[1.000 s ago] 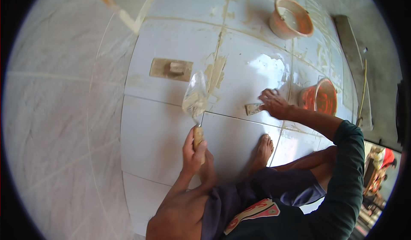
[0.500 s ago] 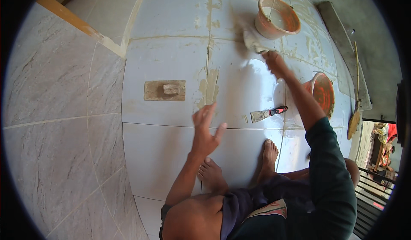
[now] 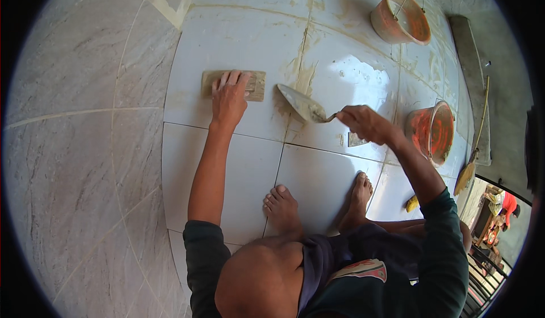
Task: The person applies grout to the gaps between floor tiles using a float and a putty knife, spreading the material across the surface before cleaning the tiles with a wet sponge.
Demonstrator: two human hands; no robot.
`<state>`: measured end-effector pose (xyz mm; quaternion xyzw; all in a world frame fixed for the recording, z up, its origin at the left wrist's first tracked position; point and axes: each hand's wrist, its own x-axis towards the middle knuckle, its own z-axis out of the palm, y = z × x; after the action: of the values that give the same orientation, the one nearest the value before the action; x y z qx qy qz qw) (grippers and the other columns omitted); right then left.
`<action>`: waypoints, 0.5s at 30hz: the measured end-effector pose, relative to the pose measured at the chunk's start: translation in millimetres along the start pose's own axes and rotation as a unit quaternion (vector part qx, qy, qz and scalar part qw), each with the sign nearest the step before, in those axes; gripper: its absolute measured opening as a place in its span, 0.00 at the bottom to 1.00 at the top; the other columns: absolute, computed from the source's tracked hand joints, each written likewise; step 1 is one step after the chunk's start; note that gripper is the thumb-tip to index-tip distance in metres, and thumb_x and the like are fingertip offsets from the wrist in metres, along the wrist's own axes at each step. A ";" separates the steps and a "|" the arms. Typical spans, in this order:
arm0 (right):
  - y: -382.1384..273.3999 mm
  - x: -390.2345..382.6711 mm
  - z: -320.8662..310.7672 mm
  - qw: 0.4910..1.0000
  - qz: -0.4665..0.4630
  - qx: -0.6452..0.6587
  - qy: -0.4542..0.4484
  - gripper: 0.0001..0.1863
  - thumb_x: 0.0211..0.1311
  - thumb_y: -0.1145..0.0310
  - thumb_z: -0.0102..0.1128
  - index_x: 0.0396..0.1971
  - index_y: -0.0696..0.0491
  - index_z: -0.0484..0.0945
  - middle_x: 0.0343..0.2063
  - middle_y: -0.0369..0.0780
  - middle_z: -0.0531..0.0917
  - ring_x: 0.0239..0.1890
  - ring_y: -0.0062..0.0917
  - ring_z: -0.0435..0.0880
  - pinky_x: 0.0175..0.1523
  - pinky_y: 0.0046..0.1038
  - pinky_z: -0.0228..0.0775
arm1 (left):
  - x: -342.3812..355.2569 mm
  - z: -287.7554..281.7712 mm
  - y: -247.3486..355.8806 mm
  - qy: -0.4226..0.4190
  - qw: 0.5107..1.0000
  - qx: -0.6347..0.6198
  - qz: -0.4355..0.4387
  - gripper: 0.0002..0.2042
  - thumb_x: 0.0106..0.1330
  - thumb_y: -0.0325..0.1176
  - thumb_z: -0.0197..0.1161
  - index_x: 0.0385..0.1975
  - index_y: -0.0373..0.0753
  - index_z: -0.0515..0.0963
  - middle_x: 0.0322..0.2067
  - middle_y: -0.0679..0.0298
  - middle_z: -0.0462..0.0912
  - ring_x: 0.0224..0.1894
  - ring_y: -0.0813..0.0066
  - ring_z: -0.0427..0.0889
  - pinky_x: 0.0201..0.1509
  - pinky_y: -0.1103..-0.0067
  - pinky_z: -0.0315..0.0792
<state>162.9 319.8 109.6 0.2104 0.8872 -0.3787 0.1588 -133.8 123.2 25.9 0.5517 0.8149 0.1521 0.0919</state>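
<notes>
The left hand (image 3: 230, 99) is on the float (image 3: 259, 93), a flat, dirty board with a block for a handle. The float lies on the left part of the white tile floor (image 3: 233, 159), out past the feet. The fingers bend over the board and part of the handle, but I cannot tell if they are closed tight on it.

The right hand (image 3: 366, 122) is closed around the handle of a trowel (image 3: 306, 104). The pointed metal blade aims to the left and far, and its tip is near the float but apart from it. I cannot tell if the blade touches the floor.

A scraper (image 3: 356, 140) lies on the floor just on the near side of the right hand, which hides part of it. To the right sits a near bucket (image 3: 417, 133), orange and dirty. A far bucket (image 3: 387, 27), pale orange with a thin wire handle, stands farther away.

Tan smears mark the tiles, mostly on the far side. Two bare feet (image 3: 284, 207) rest on the near tiles. A small yellow thing (image 3: 412, 204) is to the right of them. A broom (image 3: 465, 177) is at the far right.
</notes>
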 end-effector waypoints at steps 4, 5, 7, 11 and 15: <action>14.4 43.2 -55.2 0.972 0.212 0.075 0.066 0.12 0.73 0.64 0.47 0.41 0.56 0.76 0.21 0.37 0.75 0.17 0.20 0.78 0.17 0.25 0.68 | -17.5 -28.1 17.9 0.093 0.991 -0.063 -0.065 0.23 0.60 0.27 0.67 0.57 0.39 0.72 0.47 0.56 0.76 0.54 0.51 0.73 0.57 0.59 0.68; 35.0 52.8 -62.4 0.984 0.168 -0.004 0.054 0.12 0.71 0.66 0.48 0.45 0.56 0.75 0.23 0.37 0.74 0.17 0.19 0.77 0.17 0.24 0.68 | -19.5 -29.2 23.8 0.103 0.985 -0.106 -0.091 0.21 0.63 0.30 0.65 0.57 0.37 0.72 0.48 0.55 0.76 0.53 0.50 0.74 0.55 0.60 0.69; 21.8 58.2 -50.9 0.990 0.140 0.002 0.014 0.18 0.63 0.72 0.49 0.53 0.57 0.72 0.28 0.37 0.71 0.22 0.19 0.77 0.21 0.23 0.69 | -35.9 -37.3 20.3 0.109 0.977 -0.133 -0.126 0.20 0.65 0.32 0.64 0.57 0.35 0.72 0.48 0.55 0.76 0.52 0.50 0.74 0.53 0.61 0.70; 18.2 -1.4 43.5 0.995 -0.045 -0.085 -0.040 0.12 0.73 0.66 0.45 0.42 0.57 0.75 0.28 0.44 0.74 0.27 0.35 0.74 0.34 0.32 0.67 | -44.1 -30.4 24.9 0.134 0.936 -0.269 -0.184 0.18 0.72 0.38 0.58 0.56 0.33 0.70 0.45 0.55 0.78 0.46 0.58 0.79 0.49 0.65 0.74; -5.8 -34.3 46.9 0.990 0.080 0.116 -0.012 0.18 0.74 0.57 0.48 0.35 0.59 0.73 0.20 0.42 0.76 0.21 0.30 0.78 0.30 0.35 0.69 | -34.1 -10.6 11.6 0.059 0.658 -0.683 -0.312 0.20 0.73 0.44 0.56 0.54 0.34 0.74 0.44 0.59 0.82 0.45 0.67 0.82 0.50 0.71 0.76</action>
<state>195.3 272.8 97.1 0.2930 0.8156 -0.4675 0.1742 -114.3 94.0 39.2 0.0365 0.6099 0.6604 0.4365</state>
